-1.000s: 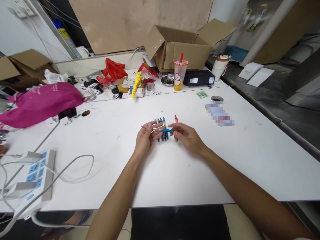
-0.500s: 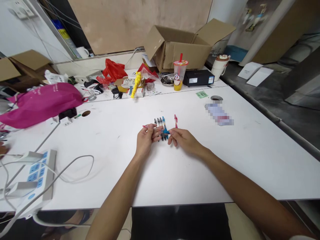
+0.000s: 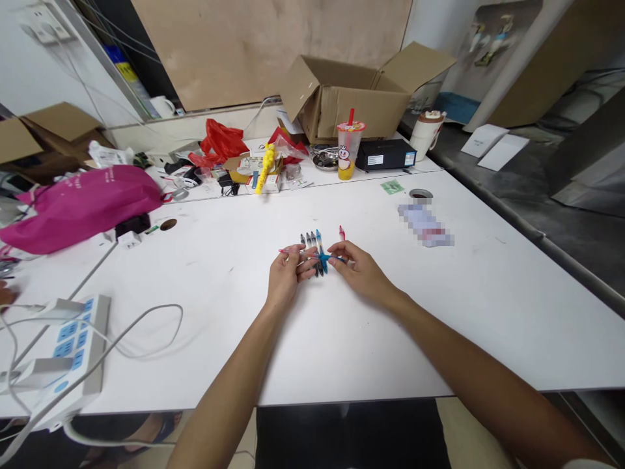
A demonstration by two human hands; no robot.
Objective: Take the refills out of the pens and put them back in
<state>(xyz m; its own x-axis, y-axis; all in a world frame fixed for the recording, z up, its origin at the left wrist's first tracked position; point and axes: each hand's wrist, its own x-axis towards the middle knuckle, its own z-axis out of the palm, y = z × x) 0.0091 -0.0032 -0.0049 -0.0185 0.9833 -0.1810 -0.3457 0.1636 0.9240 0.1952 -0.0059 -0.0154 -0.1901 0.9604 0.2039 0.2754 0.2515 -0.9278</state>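
A slender, pale pen tube with a pinkish-red end (image 3: 282,251) and a slim blue plastic pen part (image 3: 326,258) meet almost end to end between two bare hands, above the white tabletop (image 3: 229,339). The left hand (image 3: 283,279) pinches the tube between narrowed thumb and fingers, its other fingers loosely spread; the right hand (image 3: 362,270) closes its fingertips on the blue part. The step in hand appears to be the lining up or joining of the two pieces — whether one already sits inside the other cannot be told. The next move would call for a steady left pinch, both pieces on one straight line, and a gentle push or turn from the right; a skewed angle could jam or bend the thin tube.

Just beneath the hands lie three dark grey-and-black pens (image 3: 308,238) and a clear-and-blue pen (image 3: 319,240), side by side. A pinkish-red pen (image 3: 342,232) lies apart to their right, partly hidden by the right hand. Farther out — a grey tape roll (image 3: 421,194), a clear plastic cup with a red straw (image 3: 345,166) and an open brown cardboard box (image 3: 364,111).
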